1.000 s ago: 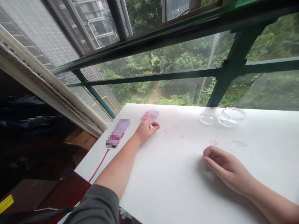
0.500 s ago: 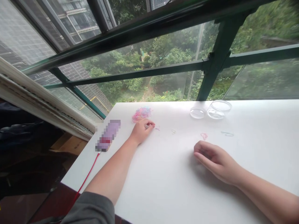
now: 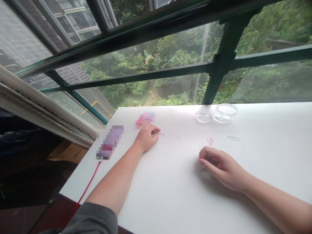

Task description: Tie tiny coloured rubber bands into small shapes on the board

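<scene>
My left hand (image 3: 147,137) rests on the white table beside a heap of small pink, blue and purple rubber bands (image 3: 145,119). Its thumb and forefinger are pinched at a pinkish-purple rubber band (image 3: 162,133), part of which sticks out past the fingertips. My right hand (image 3: 221,165) lies on its side nearer to me, fingers loosely curled, with a hollow between thumb and fingers and nothing visible in it. Just beyond it are a pink rubber band group (image 3: 210,141) and a green-blue one (image 3: 233,138). Pale yellowish bands (image 3: 178,137) lie between the hands.
At the table's back edge stand a clear round jar (image 3: 222,117) and a clear round lid (image 3: 203,117). A purple phone (image 3: 110,141), blurred out, lies at the left with a red cable (image 3: 89,185). Beyond the white table (image 3: 165,195) is a green-framed window.
The whole view has shifted slightly left. My left fingers have come closer to the purple band. My right hand keeps its place and pose on the table.
</scene>
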